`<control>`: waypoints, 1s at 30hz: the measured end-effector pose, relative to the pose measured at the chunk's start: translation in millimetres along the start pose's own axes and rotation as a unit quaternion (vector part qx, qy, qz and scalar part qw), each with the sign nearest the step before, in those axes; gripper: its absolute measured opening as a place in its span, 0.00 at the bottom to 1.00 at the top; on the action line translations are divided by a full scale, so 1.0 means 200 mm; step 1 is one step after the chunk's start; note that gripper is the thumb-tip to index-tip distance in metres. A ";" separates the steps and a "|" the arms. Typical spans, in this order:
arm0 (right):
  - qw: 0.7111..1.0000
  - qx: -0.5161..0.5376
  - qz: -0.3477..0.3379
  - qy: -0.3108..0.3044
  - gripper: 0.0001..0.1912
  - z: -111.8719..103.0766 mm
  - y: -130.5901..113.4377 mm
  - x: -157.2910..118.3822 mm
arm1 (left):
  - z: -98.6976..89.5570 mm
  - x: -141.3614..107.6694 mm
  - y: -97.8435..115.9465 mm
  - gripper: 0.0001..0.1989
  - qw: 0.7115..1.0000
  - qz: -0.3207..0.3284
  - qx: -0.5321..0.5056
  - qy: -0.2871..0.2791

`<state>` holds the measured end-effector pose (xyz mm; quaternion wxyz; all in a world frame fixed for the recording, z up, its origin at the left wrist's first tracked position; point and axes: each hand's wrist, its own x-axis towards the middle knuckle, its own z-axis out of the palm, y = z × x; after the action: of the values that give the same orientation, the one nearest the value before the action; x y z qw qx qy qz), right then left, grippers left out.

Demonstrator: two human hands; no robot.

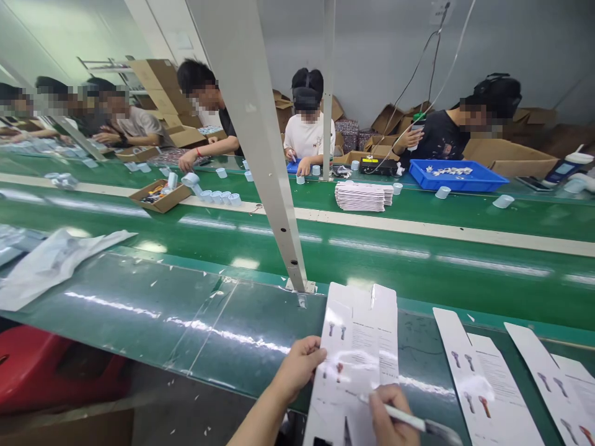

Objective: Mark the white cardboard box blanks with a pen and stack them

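In front of me lies a flat, unfolded white printed carton (360,347), with small product pictures and text on it. My left hand (300,365) grips its left edge between thumb and fingers. My right hand (393,412) is closed around a slim white pen-like tool (404,418), its thin tip at the carton's printed face; I cannot make out the exact kind of tool. To the right, another flat carton (483,371) lies on the green bench, with a similar carton (558,365) beyond it.
A green conveyor belt (418,244) runs past the bench (153,303), where a metal post (260,142) stands. Across it, several people work near a stack of cartons (362,196), a blue tray (458,179) and a cardboard box (160,197). A red stool (41,365) sits at lower left.
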<state>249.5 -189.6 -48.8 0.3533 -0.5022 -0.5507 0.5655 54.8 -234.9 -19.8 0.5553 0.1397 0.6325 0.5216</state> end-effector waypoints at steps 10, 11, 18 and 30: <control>0.999 -0.029 -0.005 0.037 0.24 -0.03 -0.07 0.18 | -0.69 -0.08 0.01 0.09 0.876 -0.025 0.429 0.220; 0.999 -0.036 -0.011 0.026 0.24 -0.01 -0.07 0.19 | -0.65 -0.08 -0.01 0.09 0.855 -0.016 0.453 0.252; 0.997 -0.079 0.021 0.004 0.24 0.04 -0.14 0.24 | 0.06 0.01 -0.13 0.10 0.935 0.062 0.303 0.174; 0.994 -0.109 -0.026 -0.010 0.23 0.08 -0.13 0.29 | 0.19 0.09 -0.12 0.08 0.961 -0.001 0.229 0.156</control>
<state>216.5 -134.7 -35.8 0.3055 -0.5178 -0.6256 0.4973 90.6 -212.5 -42.3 0.4035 0.1795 0.8138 0.3777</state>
